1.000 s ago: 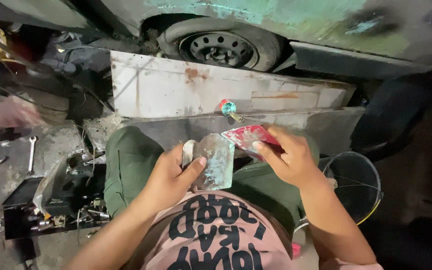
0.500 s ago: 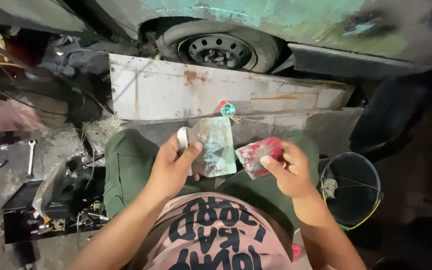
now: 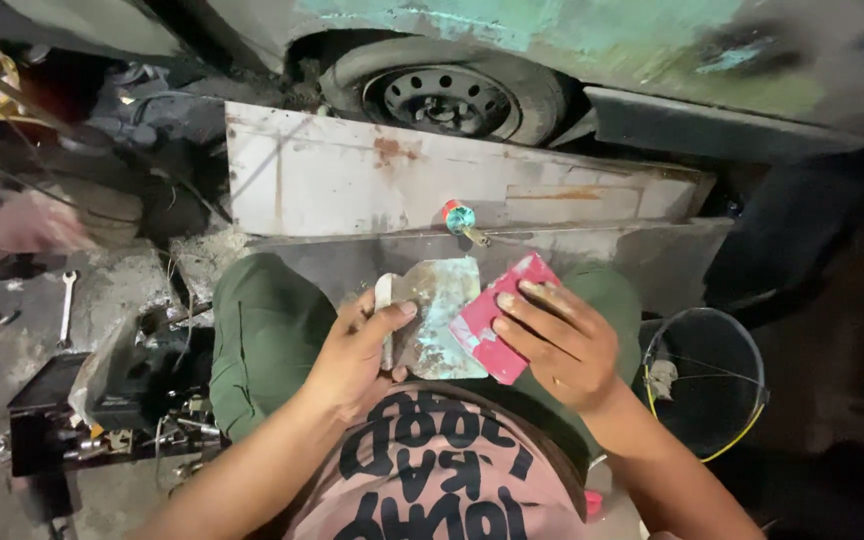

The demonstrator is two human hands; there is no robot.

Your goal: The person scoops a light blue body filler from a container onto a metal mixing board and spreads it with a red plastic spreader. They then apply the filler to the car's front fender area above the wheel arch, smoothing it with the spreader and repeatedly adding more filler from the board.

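We had the smeared metal plate point(image 3: 439, 318) pinched by its left edge in our left hand point(image 3: 357, 352), held flat over our lap. Our right hand point(image 3: 559, 345) gripped the red spreader point(image 3: 499, 320), its edge laid on the plate's right side, probably for scraping filler.

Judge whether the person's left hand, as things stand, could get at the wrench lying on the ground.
Probably not without putting something down: the left hand grips a smeared metal plate, so it is occupied. The wrench lies uncovered on the ground off to that side, beyond the knee, with nothing on top of it.
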